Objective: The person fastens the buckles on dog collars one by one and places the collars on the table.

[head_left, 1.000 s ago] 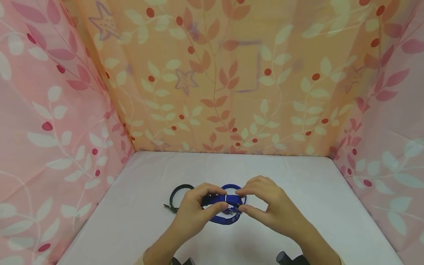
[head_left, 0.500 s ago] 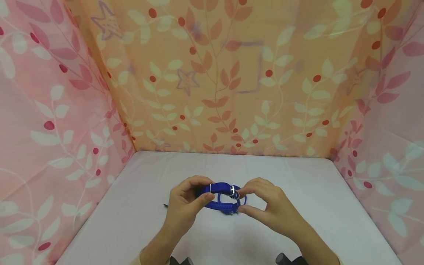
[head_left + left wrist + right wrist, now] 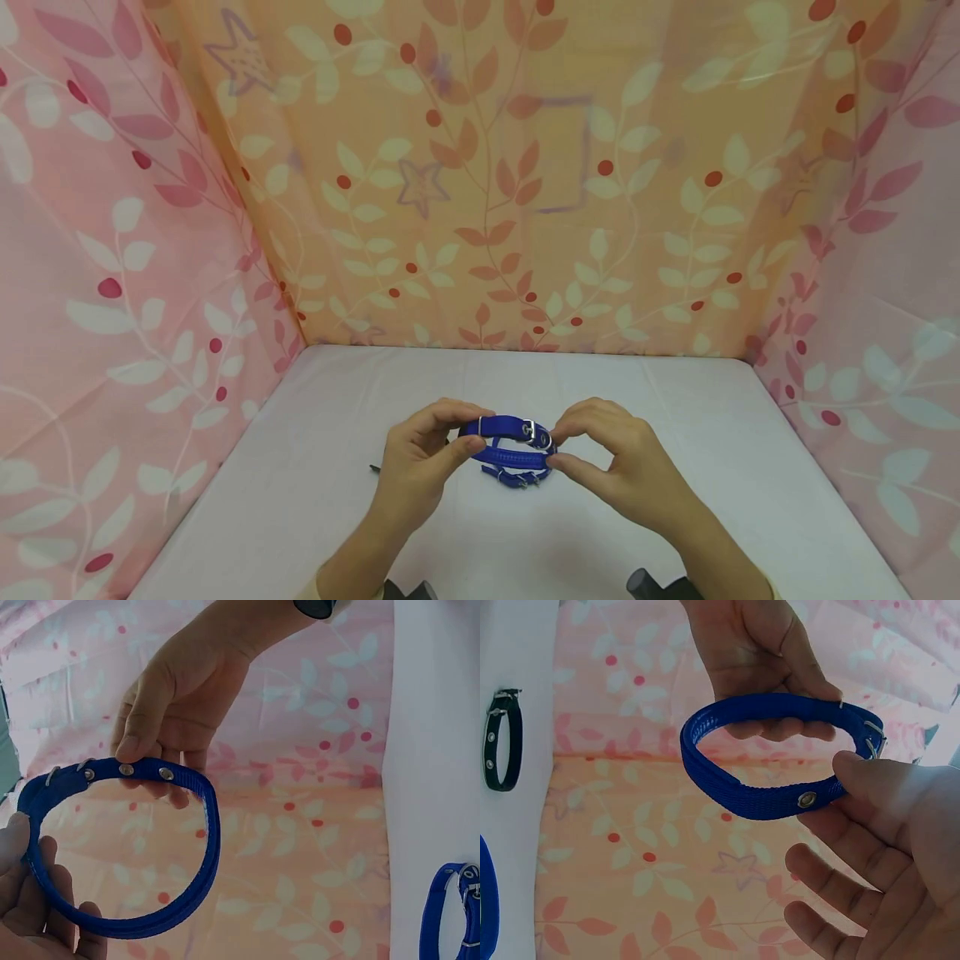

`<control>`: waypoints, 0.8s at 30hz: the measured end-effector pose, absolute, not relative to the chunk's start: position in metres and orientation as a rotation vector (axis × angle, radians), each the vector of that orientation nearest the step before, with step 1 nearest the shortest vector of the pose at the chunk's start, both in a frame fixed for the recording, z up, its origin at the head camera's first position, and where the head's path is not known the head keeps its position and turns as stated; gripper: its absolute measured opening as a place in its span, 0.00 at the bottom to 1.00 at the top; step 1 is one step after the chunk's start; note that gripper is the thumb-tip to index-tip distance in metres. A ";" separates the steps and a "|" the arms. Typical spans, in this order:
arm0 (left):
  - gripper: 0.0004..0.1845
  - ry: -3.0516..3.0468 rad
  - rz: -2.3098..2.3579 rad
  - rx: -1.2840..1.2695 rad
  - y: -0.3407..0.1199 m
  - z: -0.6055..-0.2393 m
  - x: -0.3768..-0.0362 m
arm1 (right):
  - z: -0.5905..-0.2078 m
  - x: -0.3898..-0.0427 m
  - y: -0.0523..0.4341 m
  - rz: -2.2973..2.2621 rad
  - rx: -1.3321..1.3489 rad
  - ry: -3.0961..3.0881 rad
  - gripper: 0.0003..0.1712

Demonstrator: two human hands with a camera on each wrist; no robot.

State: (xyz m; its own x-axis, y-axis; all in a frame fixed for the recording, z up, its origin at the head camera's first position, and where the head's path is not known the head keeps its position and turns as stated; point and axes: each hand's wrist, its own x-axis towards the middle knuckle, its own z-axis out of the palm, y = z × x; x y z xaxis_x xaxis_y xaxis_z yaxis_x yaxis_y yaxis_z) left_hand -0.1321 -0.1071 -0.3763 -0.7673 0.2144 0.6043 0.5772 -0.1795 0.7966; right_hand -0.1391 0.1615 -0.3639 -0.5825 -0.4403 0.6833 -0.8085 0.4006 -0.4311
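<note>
A blue collar [image 3: 504, 427] with a metal buckle [image 3: 530, 431] is held up over the table between both hands, its loop fastened. My left hand [image 3: 420, 458] pinches the left end between thumb and fingers. At the buckle end, my right hand [image 3: 622, 458] pinches the band with thumb and forefinger. Metal eyelets [image 3: 126, 769] show along the band in the left wrist view. Beneath it on the table lies a second blue collar [image 3: 513, 480], partly covered by the held one. A black collar [image 3: 515, 750] shows in the right wrist view; my left hand mostly hides it from the head camera.
A white-topped table [image 3: 615, 533] spreads under the hands. Leaf-patterned curtains, orange at the back [image 3: 645, 250] and pink at the sides [image 3: 885, 333], enclose it. Dark devices [image 3: 660, 585] sit near both wrists.
The blue collar has been lifted from over the other collars and turned so its loop and buckle show. The left hand shifted slightly left and up; lately the collar has tilted a little.
</note>
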 end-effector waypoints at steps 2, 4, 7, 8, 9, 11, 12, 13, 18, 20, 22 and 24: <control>0.12 -1.852 -2.013 -0.900 -0.109 -0.376 -0.132 | -0.364 -0.139 0.163 1.043 1.069 -2.185 0.19; 0.13 -1.884 -1.972 -0.881 -0.111 -0.376 -0.133 | -0.363 -0.140 0.164 1.032 1.077 -2.168 0.19; 0.13 -1.948 -1.870 -0.848 -0.114 -0.374 -0.134 | -0.362 -0.140 0.165 1.012 1.091 -2.133 0.19; 0.13 -1.963 -1.842 -0.841 -0.115 -0.373 -0.134 | -0.362 -0.140 0.166 1.005 1.094 -2.124 0.19; 0.13 -1.975 -1.815 -0.836 -0.115 -0.372 -0.135 | -0.361 -0.141 0.167 0.996 1.096 -2.117 0.19; 0.13 -1.997 -1.768 -0.822 -0.117 -0.371 -0.136 | -0.360 -0.141 0.168 0.978 1.092 -2.110 0.19; 0.13 -2.004 -1.750 -0.814 -0.118 -0.370 -0.136 | -0.360 -0.141 0.168 0.966 1.089 -2.110 0.18; 0.13 -2.008 -1.738 -0.805 -0.118 -0.370 -0.136 | -0.360 -0.141 0.169 0.952 1.084 -2.116 0.17; 0.12 -2.007 -1.719 -0.786 -0.121 -0.369 -0.137 | -0.359 -0.143 0.171 0.862 1.085 -2.097 0.13; 0.12 -2.003 -1.706 -0.794 -0.123 -0.369 -0.138 | -0.358 -0.145 0.173 0.823 1.087 -2.084 0.10; 0.13 -1.997 -1.681 -0.808 -0.124 -0.369 -0.139 | -0.358 -0.146 0.173 0.789 1.090 -2.071 0.08; 0.13 -1.985 -1.658 -0.830 -0.126 -0.369 -0.140 | -0.358 -0.147 0.174 0.760 1.092 -2.059 0.09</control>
State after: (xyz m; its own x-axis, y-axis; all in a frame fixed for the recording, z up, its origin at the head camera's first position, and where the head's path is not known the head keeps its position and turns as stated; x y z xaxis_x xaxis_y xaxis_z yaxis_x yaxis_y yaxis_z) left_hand -0.1395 -0.1255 -0.3685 -0.7325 0.1749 0.6580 0.6786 0.1092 0.7264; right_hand -0.1475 0.1737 -0.3576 -0.4202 -0.4653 0.7791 -0.8600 0.4783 -0.1781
